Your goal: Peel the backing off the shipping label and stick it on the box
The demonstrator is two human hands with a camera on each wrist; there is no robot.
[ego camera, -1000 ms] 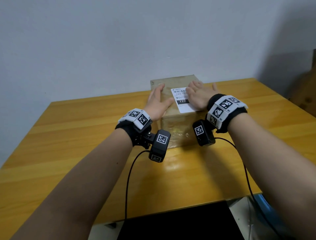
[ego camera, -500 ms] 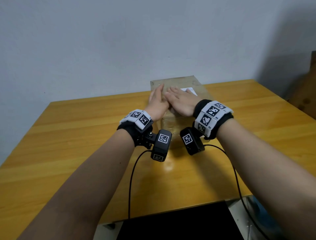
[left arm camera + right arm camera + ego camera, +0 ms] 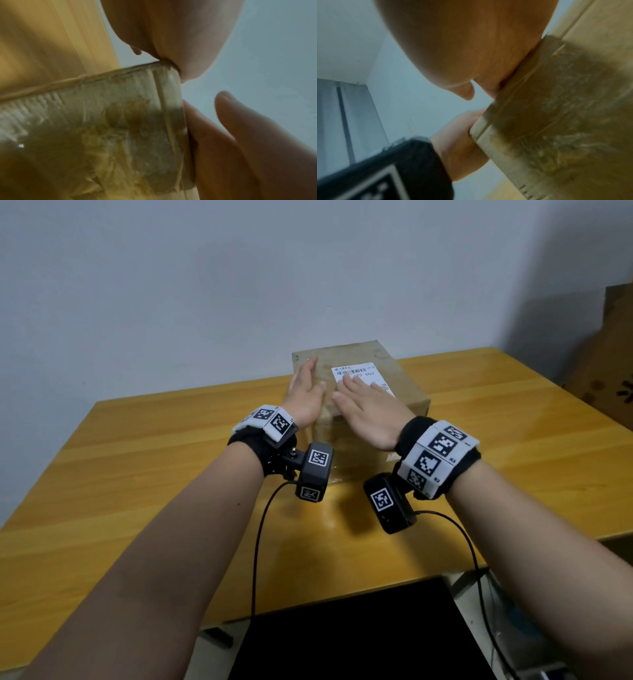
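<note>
A cardboard box (image 3: pixel 383 392) is sitting on the wooden table (image 3: pixel 137 474), the shipping label (image 3: pixel 359 373) already lying on its top. The right hand (image 3: pixel 371 414) is pressing flat on the label, grasping nothing; the left hand (image 3: pixel 305 397), fingers straight, is bracing the box's left edge. Smoothing seems underway; next, firm strokes outward to the label's edges.

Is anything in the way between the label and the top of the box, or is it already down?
Nothing visible is in the way. The label already lies flat on the box top, with the right hand spread open over its near part.
</note>
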